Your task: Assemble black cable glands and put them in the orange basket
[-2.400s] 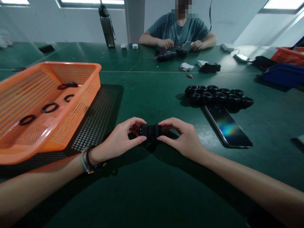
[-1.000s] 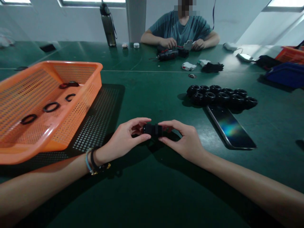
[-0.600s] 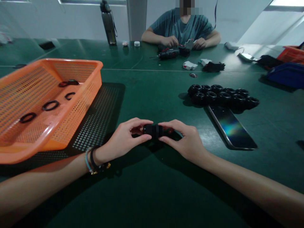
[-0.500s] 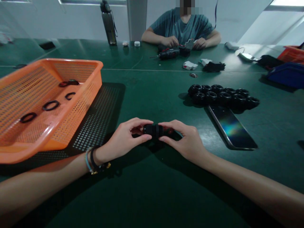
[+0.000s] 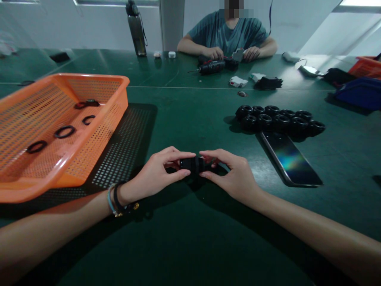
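A small black threaded plastic fitting point(image 5: 192, 164) is held between both hands just above the green table point(image 5: 190, 238). My left hand point(image 5: 154, 174) pinches its left end with thumb and fingers. My right hand point(image 5: 233, 174) grips its right end the same way. Behind and to the right lies a cluster of several black ring-shaped fittings point(image 5: 278, 119). The part of the fitting inside my fingers is hidden.
An orange perforated basket point(image 5: 98, 131) with several black rings point(image 5: 63, 131) stands at the left. A phone point(image 5: 290, 159) lies right of my hands. Across the table a person point(image 5: 229, 33) handles parts beside a screwdriver point(image 5: 210, 67). A bottle point(image 5: 137, 29) and a blue bin point(image 5: 360, 93) stand farther off.
My fingers have shifted slightly on the fitting, the left forefinger now reaching farther over it. The fitting stays in the same place. The view has tilted a little.
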Action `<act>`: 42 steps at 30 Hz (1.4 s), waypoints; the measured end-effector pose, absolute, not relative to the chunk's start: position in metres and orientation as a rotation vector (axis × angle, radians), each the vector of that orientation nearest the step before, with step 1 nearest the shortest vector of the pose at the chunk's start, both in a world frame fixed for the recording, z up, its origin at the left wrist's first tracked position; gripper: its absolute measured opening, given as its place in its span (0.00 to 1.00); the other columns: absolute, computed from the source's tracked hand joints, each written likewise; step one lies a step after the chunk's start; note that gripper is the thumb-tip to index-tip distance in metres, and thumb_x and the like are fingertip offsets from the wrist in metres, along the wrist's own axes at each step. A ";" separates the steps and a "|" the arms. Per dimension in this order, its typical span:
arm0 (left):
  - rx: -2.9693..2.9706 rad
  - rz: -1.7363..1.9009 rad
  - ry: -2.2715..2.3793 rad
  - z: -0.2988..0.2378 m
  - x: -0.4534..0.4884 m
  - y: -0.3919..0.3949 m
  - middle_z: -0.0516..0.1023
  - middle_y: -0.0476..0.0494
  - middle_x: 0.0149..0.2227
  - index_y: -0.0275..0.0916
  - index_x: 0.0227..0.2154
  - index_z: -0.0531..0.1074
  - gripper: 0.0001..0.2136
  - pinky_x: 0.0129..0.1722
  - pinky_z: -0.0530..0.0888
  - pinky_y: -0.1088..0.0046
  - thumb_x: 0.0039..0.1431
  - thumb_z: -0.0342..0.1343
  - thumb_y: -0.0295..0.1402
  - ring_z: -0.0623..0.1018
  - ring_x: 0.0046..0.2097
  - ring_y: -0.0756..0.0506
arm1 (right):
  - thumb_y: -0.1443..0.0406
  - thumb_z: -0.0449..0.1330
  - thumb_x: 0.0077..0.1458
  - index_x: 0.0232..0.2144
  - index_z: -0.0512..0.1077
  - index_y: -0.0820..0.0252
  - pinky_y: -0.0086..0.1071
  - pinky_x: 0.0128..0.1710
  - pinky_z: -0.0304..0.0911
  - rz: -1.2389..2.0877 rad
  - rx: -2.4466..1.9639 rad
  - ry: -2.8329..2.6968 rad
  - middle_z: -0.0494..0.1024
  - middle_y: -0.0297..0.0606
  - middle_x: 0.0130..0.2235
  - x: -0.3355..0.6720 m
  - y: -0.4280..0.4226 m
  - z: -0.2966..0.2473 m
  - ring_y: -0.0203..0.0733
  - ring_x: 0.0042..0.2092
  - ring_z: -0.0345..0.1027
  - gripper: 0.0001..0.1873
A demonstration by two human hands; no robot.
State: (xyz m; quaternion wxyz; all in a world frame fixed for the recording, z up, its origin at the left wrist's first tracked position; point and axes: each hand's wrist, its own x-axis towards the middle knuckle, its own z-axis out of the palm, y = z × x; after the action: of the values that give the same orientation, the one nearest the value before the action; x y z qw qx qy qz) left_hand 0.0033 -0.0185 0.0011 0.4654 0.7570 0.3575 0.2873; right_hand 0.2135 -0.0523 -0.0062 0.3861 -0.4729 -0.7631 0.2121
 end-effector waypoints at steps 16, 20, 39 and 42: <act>1.861 0.726 0.865 -0.001 0.003 -0.018 0.68 0.48 0.38 0.41 0.46 0.74 0.15 0.36 0.75 0.76 0.53 0.57 0.30 0.74 0.36 0.51 | 0.68 0.65 0.47 0.38 0.75 0.58 0.34 0.35 0.70 0.520 -1.196 -1.946 0.80 0.36 0.34 0.213 -0.052 -0.006 0.40 0.35 0.73 0.12; 1.851 0.728 0.863 0.000 0.003 -0.019 0.68 0.48 0.38 0.40 0.46 0.74 0.16 0.36 0.74 0.76 0.53 0.57 0.30 0.74 0.35 0.52 | 0.67 0.65 0.47 0.38 0.75 0.59 0.34 0.35 0.70 0.530 -1.179 -1.935 0.80 0.38 0.34 0.214 -0.052 -0.007 0.40 0.35 0.73 0.12; 1.841 0.727 0.859 -0.001 0.003 -0.018 0.68 0.48 0.38 0.40 0.46 0.74 0.16 0.37 0.75 0.76 0.53 0.57 0.30 0.74 0.36 0.51 | 0.68 0.64 0.47 0.38 0.75 0.57 0.33 0.34 0.70 0.539 -1.209 -1.920 0.80 0.35 0.33 0.214 -0.052 -0.007 0.39 0.33 0.73 0.12; 1.840 0.728 0.859 -0.001 0.003 -0.018 0.68 0.48 0.37 0.40 0.46 0.74 0.16 0.37 0.75 0.76 0.53 0.58 0.30 0.74 0.35 0.52 | 0.67 0.64 0.47 0.38 0.75 0.57 0.33 0.34 0.70 0.549 -1.201 -1.920 0.80 0.36 0.33 0.214 -0.052 -0.007 0.39 0.33 0.73 0.12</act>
State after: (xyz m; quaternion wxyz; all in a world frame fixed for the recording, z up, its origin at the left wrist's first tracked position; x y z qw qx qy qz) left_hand 0.0027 -0.0179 -0.0009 0.4724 0.7518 0.3510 0.2973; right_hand 0.2139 -0.0523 -0.0073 0.3948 -0.4736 -0.7570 0.2164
